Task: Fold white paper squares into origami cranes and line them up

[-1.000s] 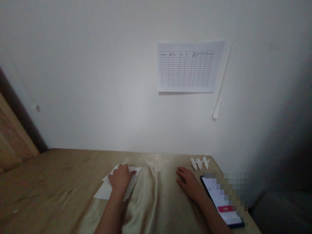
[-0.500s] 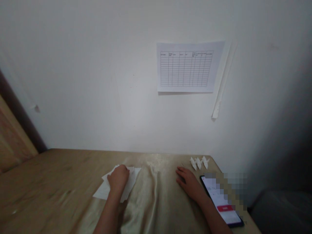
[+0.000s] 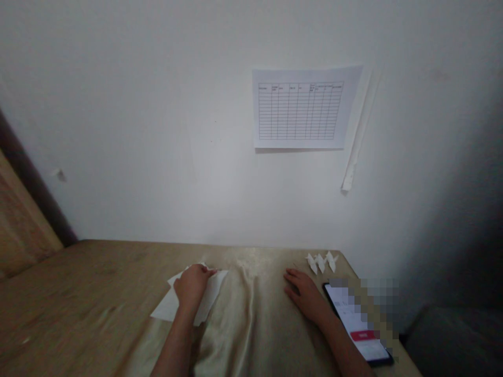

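Observation:
On the left side of the table lie sheets of white paper point(image 3: 167, 303), partly overlapping. My left hand point(image 3: 192, 283) is over them, its thumb and fingers pinched together at the upper edge of the paper. How many sheets it grips is hidden by the hand. My right hand point(image 3: 304, 293) rests on the table cloth with its fingers stretched out and slightly apart, holding nothing. Three small white folded paper cranes point(image 3: 321, 263) stand in a row just beyond it, to the right.
A phone point(image 3: 357, 324) with a lit screen lies beside my right forearm, near the table's right edge. Shiny beige cloth point(image 3: 263, 314) covers the table and is creased in the middle. A printed table sheet point(image 3: 298, 112) hangs on the white wall behind.
The fingertips of my left hand have shifted slightly to the right, and the paper under them has moved a little. My right hand has stayed still.

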`<state>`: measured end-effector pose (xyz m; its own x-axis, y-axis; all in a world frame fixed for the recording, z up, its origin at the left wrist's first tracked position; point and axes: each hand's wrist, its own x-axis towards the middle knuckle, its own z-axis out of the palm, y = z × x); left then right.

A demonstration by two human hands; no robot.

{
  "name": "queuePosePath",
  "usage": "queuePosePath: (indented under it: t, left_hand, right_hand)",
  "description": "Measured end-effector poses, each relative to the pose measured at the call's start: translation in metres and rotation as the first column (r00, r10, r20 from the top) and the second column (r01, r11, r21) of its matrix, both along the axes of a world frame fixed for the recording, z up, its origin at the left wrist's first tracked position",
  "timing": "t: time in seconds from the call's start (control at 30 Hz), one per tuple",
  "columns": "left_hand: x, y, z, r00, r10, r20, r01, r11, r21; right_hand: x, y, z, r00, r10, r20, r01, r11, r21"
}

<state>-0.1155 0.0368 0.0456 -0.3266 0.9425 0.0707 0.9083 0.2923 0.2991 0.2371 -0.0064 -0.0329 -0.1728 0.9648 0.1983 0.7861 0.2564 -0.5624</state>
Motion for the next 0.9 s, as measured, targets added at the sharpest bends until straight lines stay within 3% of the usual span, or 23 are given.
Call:
queuePosePath:
  t: [0.13, 0.3, 0.4, 0.53, 0.63, 0.77, 0.9]
  left_hand:
    - [0.005, -0.003, 0.003, 0.999, 0.043, -0.020, -0.039, 0.989, 0.141]
    - [0.015, -0.010, 0.009, 0.996, 0.053, -0.069, -0.021, 0.915, 0.404]
    - [0.027, -0.012, 0.008, 0.998, -0.056, -0.030, 0.063, 0.879, 0.473]
    - [0.049, -0.010, 0.000, 0.963, -0.269, 0.035, 0.221, 0.854, 0.472]
    - [0.069, -0.009, -0.010, 0.890, -0.441, 0.118, 0.359, 0.836, 0.415]
    - [0.095, -0.013, -0.025, 0.723, -0.642, 0.256, 0.540, 0.756, 0.369]
    - [0.112, -0.022, -0.033, 0.565, -0.730, 0.385, 0.689, 0.674, 0.266]
  right_hand:
    - [-0.001, -0.001, 0.000, 1.000, -0.001, -0.012, 0.001, 1.000, 0.008]
    - [-0.001, -0.003, 0.003, 1.000, -0.005, -0.022, 0.005, 1.000, 0.001]
    - [-0.001, -0.003, 0.004, 1.000, -0.001, -0.026, 0.001, 1.000, -0.003]
    - [-0.001, -0.002, 0.002, 1.000, -0.002, -0.028, 0.002, 1.000, 0.002]
    - [0.000, -0.001, 0.000, 0.998, -0.009, -0.060, 0.009, 1.000, 0.010]
    - [0.001, -0.001, -0.003, 0.995, -0.019, -0.100, 0.021, 1.000, 0.022]
    - [0.004, 0.000, -0.004, 0.988, -0.028, -0.149, 0.034, 0.999, 0.036]
